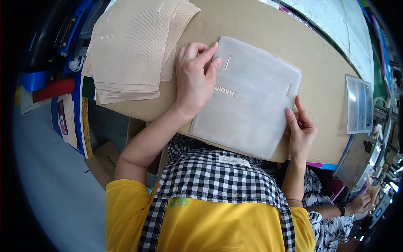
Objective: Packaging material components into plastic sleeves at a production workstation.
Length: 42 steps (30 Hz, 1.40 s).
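Seen from the head camera, a worker in a yellow shirt and a black-and-white checked apron (218,176) leans over a cardboard-covered desk (319,71), both hands on a pale grey translucent sheet (247,101) with rounded corners and two short slots. The sheet lies flat near the desk's front edge, its lower corner close to the person's chest. The left hand (195,80) rests on the sheet's upper left corner, fingers curled and fingertips pressing down beside one slot, pinning rather than gripping. The right hand (300,128) lies open along the sheet's right edge, fingers stretched flat against it, thumb at the border.

A stack of beige cut pieces (130,46) sits just beside the left hand, at the desk's far left, its layers slightly fanned. A clear plastic tray (359,103) stands well apart at the right. Another person's hand with a wristwatch (357,203) works at lower right.

Judging from the light, flat contact, the thin sheet could skid on the smooth cardboard or buckle if one hand pushes harder than the other; the fanned stack could also be nudged by the left wrist.
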Each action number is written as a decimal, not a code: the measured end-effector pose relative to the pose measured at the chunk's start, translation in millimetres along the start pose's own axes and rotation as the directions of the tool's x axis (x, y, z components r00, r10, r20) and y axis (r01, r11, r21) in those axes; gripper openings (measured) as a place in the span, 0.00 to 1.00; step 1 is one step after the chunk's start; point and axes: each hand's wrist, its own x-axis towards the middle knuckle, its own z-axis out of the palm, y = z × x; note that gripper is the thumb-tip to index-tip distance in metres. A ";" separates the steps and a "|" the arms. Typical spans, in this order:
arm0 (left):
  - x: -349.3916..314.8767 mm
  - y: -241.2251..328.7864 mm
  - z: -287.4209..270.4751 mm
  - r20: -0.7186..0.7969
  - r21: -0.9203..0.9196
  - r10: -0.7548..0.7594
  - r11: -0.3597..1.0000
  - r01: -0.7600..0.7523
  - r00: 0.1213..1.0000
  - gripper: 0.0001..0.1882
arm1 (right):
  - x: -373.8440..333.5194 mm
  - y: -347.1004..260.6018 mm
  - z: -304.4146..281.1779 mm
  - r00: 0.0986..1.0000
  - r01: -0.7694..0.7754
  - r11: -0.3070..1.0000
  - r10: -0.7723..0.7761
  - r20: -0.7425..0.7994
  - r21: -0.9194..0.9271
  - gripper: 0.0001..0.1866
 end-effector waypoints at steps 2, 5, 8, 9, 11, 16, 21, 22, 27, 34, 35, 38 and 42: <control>0.0 0.3 0.0 0.001 0.004 -0.006 1.000 0.006 1.000 0.14 | 0.3 0.0 0.2 1.000 -0.004 1.000 0.004 0.002 -0.013 0.21; 0.2 0.7 -0.1 0.013 0.006 -0.010 1.000 0.010 1.000 0.14 | 0.2 0.2 0.9 1.000 0.002 1.000 -0.002 -0.005 -0.014 0.21; 0.3 3.1 1.9 0.021 0.020 -0.021 1.000 0.021 1.000 0.14 | -1.0 0.9 -0.5 1.000 0.001 1.000 -0.001 -0.007 -0.017 0.21; 0.5 3.8 2.2 0.016 0.039 -0.031 0.999 0.030 0.999 0.14 | -0.5 0.8 -0.7 1.000 0.004 1.000 -0.004 -0.001 -0.017 0.21; 0.8 4.0 2.6 0.007 0.076 -0.045 0.996 0.044 0.999 0.15 | 0.5 0.4 -0.4 1.000 0.011 1.000 -0.011 0.006 -0.015 0.21; -0.3 2.4 -0.3 0.042 0.112 -0.059 0.992 0.054 0.997 0.17 | 1.0 3.3 2.9 0.999 0.032 0.999 -0.033 0.015 0.043 0.19; 1.6 6.4 -1.1 0.063 0.041 -0.052 0.998 0.050 0.997 0.18 | 2.4 4.2 1.6 1.000 0.012 1.000 -0.012 -0.007 -0.004 0.18; -0.3 10.6 -0.6 0.015 0.018 0.022 1.000 -0.022 1.000 0.16 | 2.9 5.6 0.7 1.000 0.023 1.000 -0.023 -0.011 -0.007 0.18; -48.7 58.7 -20.0 0.209 -0.019 0.629 0.768 -0.640 0.749 0.09 | 10.7 13.6 -1.2 0.987 0.155 0.985 -0.158 -0.036 -0.071 0.18; -94.9 55.1 2.4 0.518 -0.163 0.831 0.328 -0.930 0.202 0.24 | 15.1 15.9 3.0 0.981 0.162 0.980 -0.173 -0.090 -0.117 0.17; -96.8 53.7 3.8 0.539 -0.120 0.818 0.309 -0.943 0.200 0.26 | 14.3 14.2 4.3 0.980 0.167 0.978 -0.179 -0.091 -0.125 0.17; -103.4 52.7 8.4 0.563 -0.066 0.797 0.307 -0.949 0.219 0.27 | 10.0 16.4 2.4 0.972 0.194 0.971 -0.209 -0.107 -0.137 0.17; -108.9 54.9 10.7 0.595 -0.016 0.736 0.413 -0.910 0.324 0.28 | 10.1 20.2 4.0 0.961 0.242 0.959 -0.257 -0.099 -0.146 0.16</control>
